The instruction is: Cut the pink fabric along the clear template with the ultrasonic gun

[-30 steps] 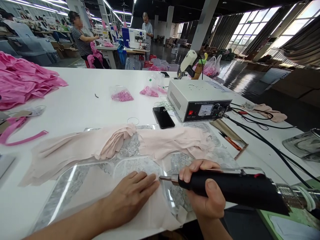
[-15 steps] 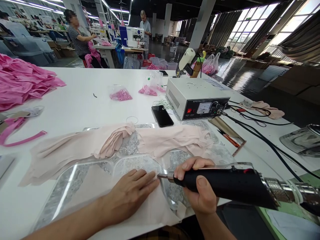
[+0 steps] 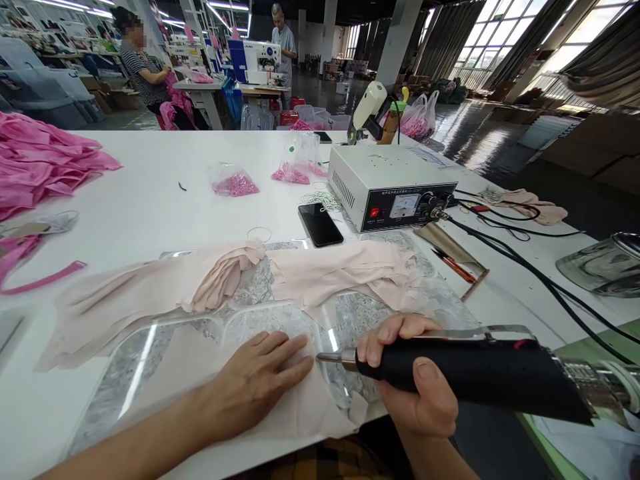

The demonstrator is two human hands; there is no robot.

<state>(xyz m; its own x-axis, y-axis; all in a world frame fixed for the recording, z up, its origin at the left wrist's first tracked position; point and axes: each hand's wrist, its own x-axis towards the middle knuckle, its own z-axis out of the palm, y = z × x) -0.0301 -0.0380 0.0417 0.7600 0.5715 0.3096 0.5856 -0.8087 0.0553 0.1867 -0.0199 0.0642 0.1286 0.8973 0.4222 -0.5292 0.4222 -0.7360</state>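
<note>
My left hand [image 3: 260,373] lies flat with fingers stretched out, pressing a pale pink fabric piece [image 3: 300,413] onto a clear patterned plastic template [image 3: 130,367]. In my right hand [image 3: 415,387] is a thick black handheld ultrasonic tool [image 3: 470,370], my fingers wrapped round its front end. Its narrow metal tip points left at the fabric, just right of my left fingertips; whether it touches the cloth I cannot tell. Beyond my hands, a fanned stack of pale pink pieces [image 3: 150,280] and a second stack [image 3: 345,270] rest on the template.
A control box [image 3: 405,200] with a dial stands behind, black cables [image 3: 520,260] running from it. A phone [image 3: 320,225], bags of pink beads [image 3: 235,183], a glass jar [image 3: 605,263] and bright pink fabric [image 3: 45,160] lie around. Two people are in the background.
The tool's tip has drawn slightly away from my left fingertips as my right hand shifted right and down. My left hand stays on the fabric. The view has shifted a little.
</note>
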